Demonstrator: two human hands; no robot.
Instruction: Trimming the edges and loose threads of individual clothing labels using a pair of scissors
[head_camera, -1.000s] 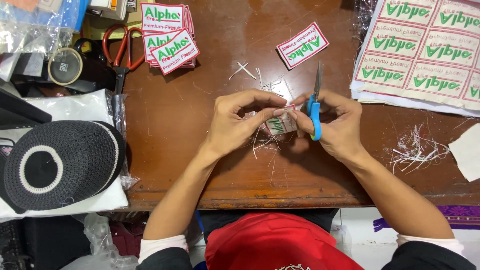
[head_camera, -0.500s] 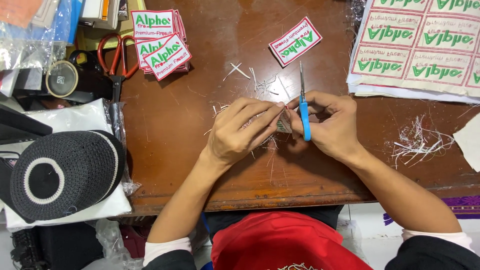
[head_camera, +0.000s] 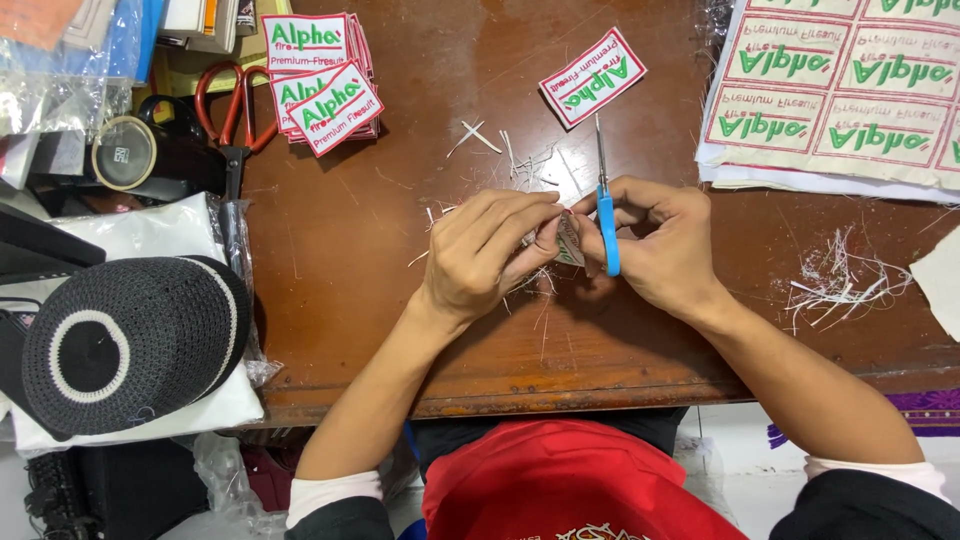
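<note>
My left hand (head_camera: 490, 255) pinches a small embroidered patch (head_camera: 568, 240) between thumb and fingers, held on edge over the brown wooden table (head_camera: 400, 250). My right hand (head_camera: 665, 245) grips a small pair of snips with a blue handle (head_camera: 607, 225); the thin metal blade points away from me, right beside the patch. Most of the patch is hidden by my fingers. White thread trimmings (head_camera: 520, 165) lie on the table just beyond my hands.
A finished red-bordered patch (head_camera: 593, 77) lies beyond the hands; a stack of them (head_camera: 320, 80) sits far left by red-handled scissors (head_camera: 228, 120). An uncut patch sheet (head_camera: 840, 90) covers the far right, thread scraps (head_camera: 840, 280) below it. A black knitted cap (head_camera: 125, 340) rests left.
The patch has been turned from lying flat toward me to standing on edge between my hands. The snips stay in my right hand, blade now straighter upward.
</note>
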